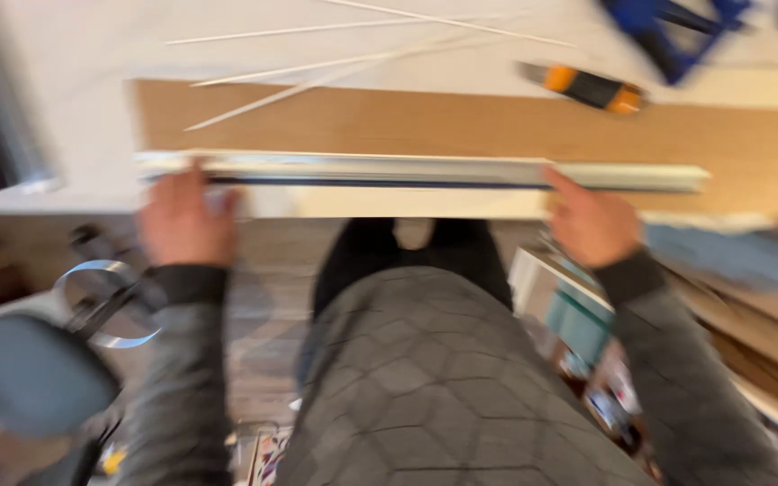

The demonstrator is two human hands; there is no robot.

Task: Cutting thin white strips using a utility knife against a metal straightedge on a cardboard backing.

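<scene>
Long white rail [407,171] lying along the counter [65,108] edge, left hand [186,220] and right hand [592,225] gripping its ends, brown board [461,121] behind, orange-black tool [592,87] beyond, picture blurred.

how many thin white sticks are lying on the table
About 4, blurred: one top left, one top centre, and two crossing above the brown board. More may be hidden.

No label, sign or screen shows clearly. At the lower right, below the bench edge, a teal box-like package [580,326] sits among smaller, colourful items [612,396] that may be packets; the blur leaves their kind and markings impossible to tell.
</scene>
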